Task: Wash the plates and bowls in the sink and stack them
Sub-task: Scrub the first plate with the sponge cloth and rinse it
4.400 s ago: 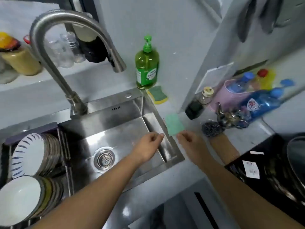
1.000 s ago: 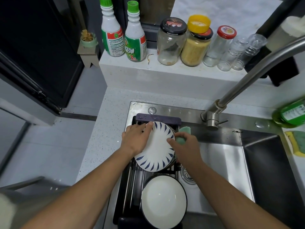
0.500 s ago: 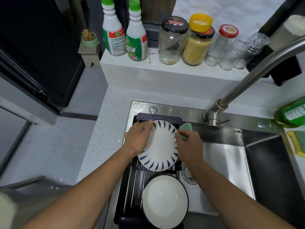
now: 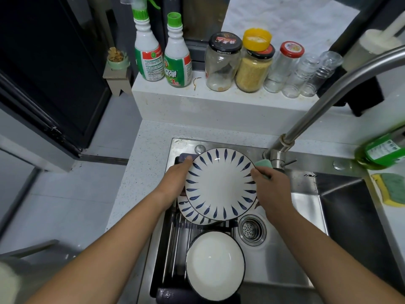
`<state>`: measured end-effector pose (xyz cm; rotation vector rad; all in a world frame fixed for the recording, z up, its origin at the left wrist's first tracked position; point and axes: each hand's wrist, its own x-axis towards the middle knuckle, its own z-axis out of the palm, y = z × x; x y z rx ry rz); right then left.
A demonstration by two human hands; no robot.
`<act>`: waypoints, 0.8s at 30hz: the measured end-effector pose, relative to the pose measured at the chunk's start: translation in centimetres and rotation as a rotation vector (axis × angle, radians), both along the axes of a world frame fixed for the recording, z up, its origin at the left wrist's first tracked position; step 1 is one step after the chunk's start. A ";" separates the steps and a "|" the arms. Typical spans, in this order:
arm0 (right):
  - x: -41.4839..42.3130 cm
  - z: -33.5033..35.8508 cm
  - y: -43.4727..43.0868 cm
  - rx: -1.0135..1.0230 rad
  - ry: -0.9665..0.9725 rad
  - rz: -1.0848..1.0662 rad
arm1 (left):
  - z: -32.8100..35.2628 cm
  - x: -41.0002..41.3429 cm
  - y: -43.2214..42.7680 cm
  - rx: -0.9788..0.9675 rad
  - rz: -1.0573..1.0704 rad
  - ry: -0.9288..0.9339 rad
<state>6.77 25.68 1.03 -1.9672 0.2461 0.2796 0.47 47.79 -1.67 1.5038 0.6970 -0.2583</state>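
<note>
The left hand (image 4: 175,183) grips the blue-leaf plate (image 4: 221,185) by its left edge. The right hand (image 4: 271,191) pinches a green cloth (image 4: 263,164) and touches the plate's right edge. The plate is held up over the dish rack (image 4: 173,238), just above another plate (image 4: 190,212) with the same pattern (only its lower left edge shows). A white bowl (image 4: 214,264) stands in the rack, nearer the person. The drain (image 4: 252,231) is just right of the rack in the steel sink (image 4: 306,207).

"弹" and a large "3" on the label of the green-capped bottle (image 4: 178,62).
</note>
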 end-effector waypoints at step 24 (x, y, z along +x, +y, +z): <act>-2.3 12.6 -18.5 0.023 -0.374 0.107 | 15.8 -2.7 -15.8 0.390 -0.080 -0.531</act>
